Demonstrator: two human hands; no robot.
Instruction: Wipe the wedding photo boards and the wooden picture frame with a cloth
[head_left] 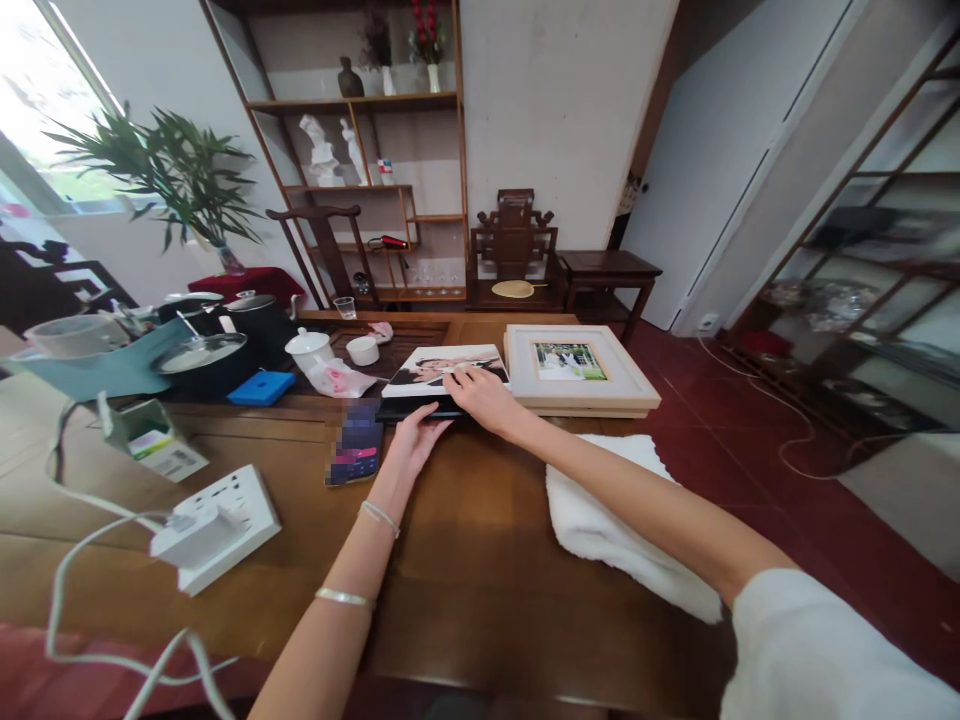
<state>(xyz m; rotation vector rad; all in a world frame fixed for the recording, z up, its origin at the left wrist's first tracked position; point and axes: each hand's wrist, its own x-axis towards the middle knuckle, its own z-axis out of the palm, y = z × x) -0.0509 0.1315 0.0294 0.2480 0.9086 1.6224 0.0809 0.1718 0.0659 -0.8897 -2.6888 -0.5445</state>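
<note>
A photo print [412, 378] with a white border lies on a flat black item [397, 408], perhaps an album or frame. My right hand [480, 392] is over the print's front right part, its fingers bent together and resting on it; the thumb's side is hidden. At the black item's front edge is my left hand [417, 432], thumb and finger apart, a fingertip touching that edge. Just right of the print sits a pale picture frame [627, 378] holding a small photo, apparently stacked on another. A phone [355, 445] with a blurred screen lies left of my left hand.
Under my right forearm is a white towel [581, 495]. A power strip [225, 515] with white cables, an opened small box [154, 440] and a blue box [261, 387] are to the left. Behind them stand a white teapot [307, 347], a cup [363, 350] and dark pots [259, 318].
</note>
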